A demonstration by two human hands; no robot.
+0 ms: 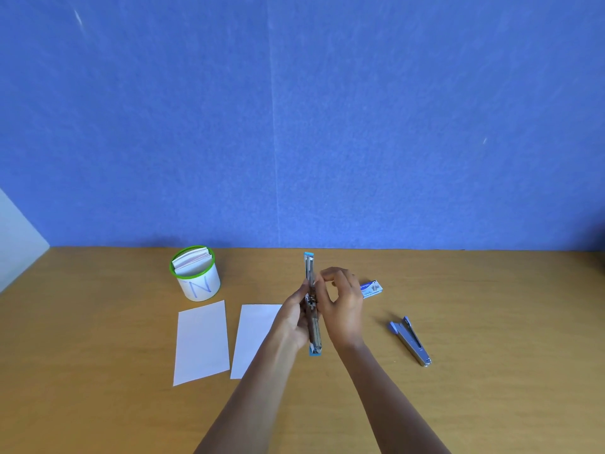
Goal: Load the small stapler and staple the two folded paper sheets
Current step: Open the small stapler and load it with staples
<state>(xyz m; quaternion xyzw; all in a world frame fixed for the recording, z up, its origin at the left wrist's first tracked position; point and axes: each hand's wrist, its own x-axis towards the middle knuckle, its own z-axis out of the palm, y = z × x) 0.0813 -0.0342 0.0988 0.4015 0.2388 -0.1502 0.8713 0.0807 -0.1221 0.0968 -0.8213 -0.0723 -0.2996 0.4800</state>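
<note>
Holding the stapler (316,335) swung fully open above the table (474,394), my left hand (293,319) wrapped around its middle and my right hand (343,306) pinching it. Folded paper sheets (201,342) lie left, second stapler (411,340) right, staple box (371,289) beyond, card tub (196,276) far left.

Left sheet (201,342), right sheet (253,329) lying side by side on table (98,404); tub (196,280) standing behind; opened stapler (309,267) being held centre; staple box (371,289), second stapler (411,340) lying rightward.

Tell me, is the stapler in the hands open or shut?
Open. The stapler is unfolded into one long straight line, a blue tip at each end, gripped between the left hand and the right hand.
</note>
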